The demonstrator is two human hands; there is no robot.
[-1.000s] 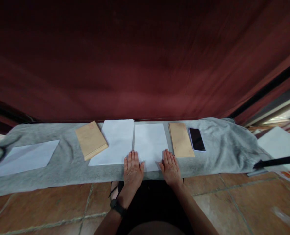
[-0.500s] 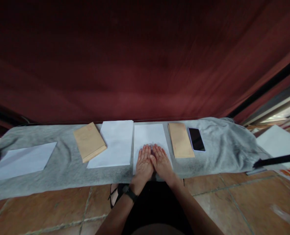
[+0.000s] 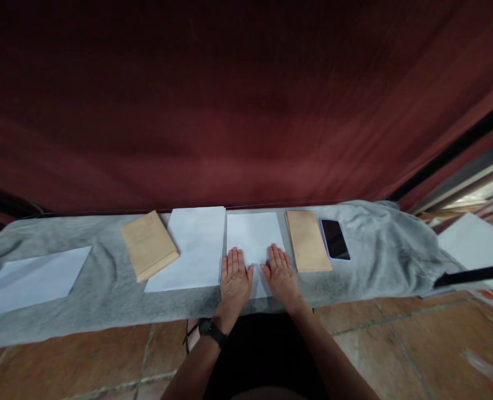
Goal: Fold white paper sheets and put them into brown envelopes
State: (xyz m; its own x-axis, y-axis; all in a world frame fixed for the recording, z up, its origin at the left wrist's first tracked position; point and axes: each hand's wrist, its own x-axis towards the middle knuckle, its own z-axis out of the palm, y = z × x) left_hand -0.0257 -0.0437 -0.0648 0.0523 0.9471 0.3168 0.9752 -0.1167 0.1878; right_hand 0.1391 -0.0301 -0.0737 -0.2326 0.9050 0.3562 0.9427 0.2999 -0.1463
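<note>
A sheet of white paper lies in front of me on the grey cloth, its near part crossed by a fold or edge between my hands. My left hand presses flat on its left side, fingers stretched forward, a dark watch on the wrist. On the paper's right side my right hand also lies flat, fingers extended. A gap separates the two thumbs. Just left is a stack of white paper, partly under a bundle of brown envelopes. More brown envelopes sit to the right of my right hand.
A phone lies right of the envelopes. Another white sheet is at the far left of the grey cloth. A dark red fabric wall rises behind. Tiled floor shows in front.
My hands have slid apart, the left one leftward and the right one slightly rightward, uncovering the middle of the near part of the paper. The view has shifted slightly.
</note>
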